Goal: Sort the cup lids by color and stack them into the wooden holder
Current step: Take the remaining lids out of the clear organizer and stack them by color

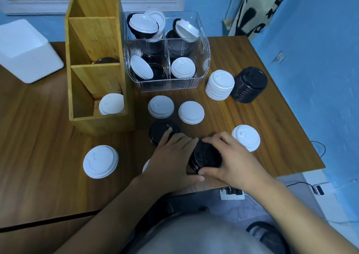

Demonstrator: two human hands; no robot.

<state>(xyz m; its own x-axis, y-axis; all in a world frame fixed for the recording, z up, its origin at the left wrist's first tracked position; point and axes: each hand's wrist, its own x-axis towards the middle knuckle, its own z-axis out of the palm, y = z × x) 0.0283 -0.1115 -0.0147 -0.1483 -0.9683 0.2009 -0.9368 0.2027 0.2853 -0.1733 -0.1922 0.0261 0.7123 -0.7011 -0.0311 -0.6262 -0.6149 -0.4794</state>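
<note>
Table (48,137) of brown wood carries a tall three-compartment wooden holder (101,125): white plastic cup lids (111,104) fill its nearest compartment, a black lid (106,60) its middle one. Right hand (233,160) curls fingers and thumb round a short black lid stack (206,156) near the front edge. Left hand (171,158) lies straight-fingered against the stack's left side, gripping nothing.

I can read no text, label, brand or number anywhere in my view. The cream cloth (258,7) hanging beyond the far right corner of the table (38,137) carries bold black strokes, but I cannot make them out as letters. The white lid (245,137) near the table's right edge bears a small raised mark on top, too faint for me to read.
</note>
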